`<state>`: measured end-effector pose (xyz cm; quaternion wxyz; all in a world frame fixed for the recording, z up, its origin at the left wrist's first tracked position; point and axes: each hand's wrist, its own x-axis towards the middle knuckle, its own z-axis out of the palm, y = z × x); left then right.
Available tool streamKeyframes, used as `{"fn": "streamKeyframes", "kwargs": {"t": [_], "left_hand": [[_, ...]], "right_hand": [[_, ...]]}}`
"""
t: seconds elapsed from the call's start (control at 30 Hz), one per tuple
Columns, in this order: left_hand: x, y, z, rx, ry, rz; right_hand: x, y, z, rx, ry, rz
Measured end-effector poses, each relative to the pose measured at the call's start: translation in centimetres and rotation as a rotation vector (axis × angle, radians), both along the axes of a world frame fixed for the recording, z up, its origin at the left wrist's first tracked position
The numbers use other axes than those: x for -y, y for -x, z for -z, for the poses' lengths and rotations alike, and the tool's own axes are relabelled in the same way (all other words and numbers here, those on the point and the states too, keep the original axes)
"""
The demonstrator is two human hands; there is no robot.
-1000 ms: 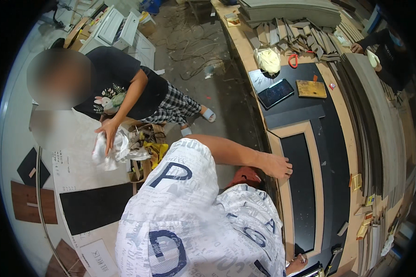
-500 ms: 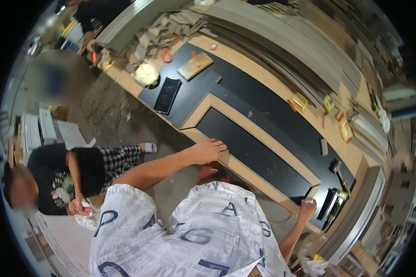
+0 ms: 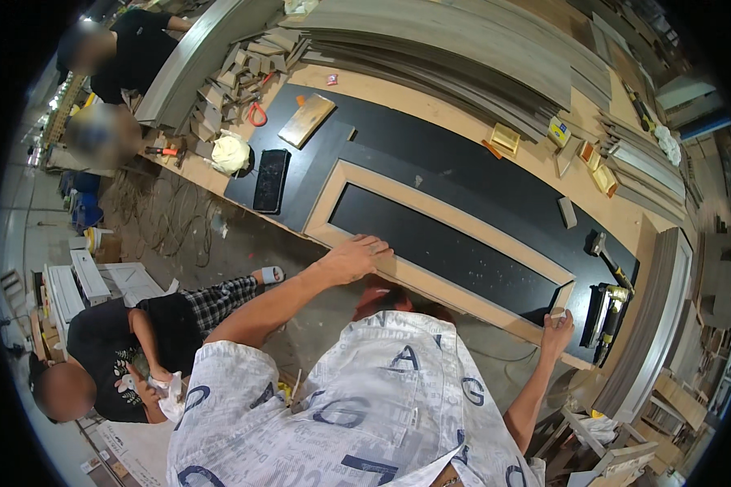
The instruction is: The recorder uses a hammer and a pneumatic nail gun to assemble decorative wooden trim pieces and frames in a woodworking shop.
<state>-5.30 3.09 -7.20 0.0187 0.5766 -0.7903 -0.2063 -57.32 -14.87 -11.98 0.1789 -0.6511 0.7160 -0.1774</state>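
left hand (image 3: 357, 258) is loosely open with the fingers resting on the near rail of a pale wooden frame (image 3: 455, 224), right hand (image 3: 558, 331) is curled at its near right corner and i can't tell if it's pinching anything. the frame's lying flat on a big black board (image 3: 455, 170), with a hammer (image 3: 612, 261) and a black tool (image 3: 599, 321) just off its right end. past the left end there's a dark phone-like slab (image 3: 270, 180), a yellowish block (image 3: 307, 120) and a pale bundle (image 3: 231, 152)

A pale, rectangular wooden frame (image 3: 451, 217) lies flat on a black board (image 3: 463, 180).
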Motion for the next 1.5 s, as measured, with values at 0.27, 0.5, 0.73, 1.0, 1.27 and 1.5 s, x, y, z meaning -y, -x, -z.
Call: {"fn": "streamKeyframes", "kwargs": {"t": [0.27, 0.5, 0.73, 1.0, 1.27, 1.5], "left_hand": [[-0.4, -0.3, -0.5, 0.009, -0.015, -0.008], [-0.2, -0.4, -0.3, -0.023, 0.006, -0.041], [0.2, -0.4, 0.2, -0.034, 0.057, -0.005], [0.4, 0.3, -0.7, -0.050, 0.069, -0.014], [13.4, 16.5, -2.5, -0.288, 0.218, 0.118], [24.6, 30.9, 1.3, -0.198, 0.283, 0.184]], "right_hand": [[0.4, -0.7, -0.2, -0.014, -0.019, -0.015], [1.1, -0.8, 0.1, -0.003, -0.017, 0.008], [0.7, -0.5, -1.1, 0.001, -0.028, 0.014], [0.6, -1.7, 0.4, -0.122, 0.083, -0.032], [1.6, -3.1, -2.1, -0.037, 0.074, 0.068], [2.9, -2.9, -2.0, 0.073, 0.090, 0.088]]}}
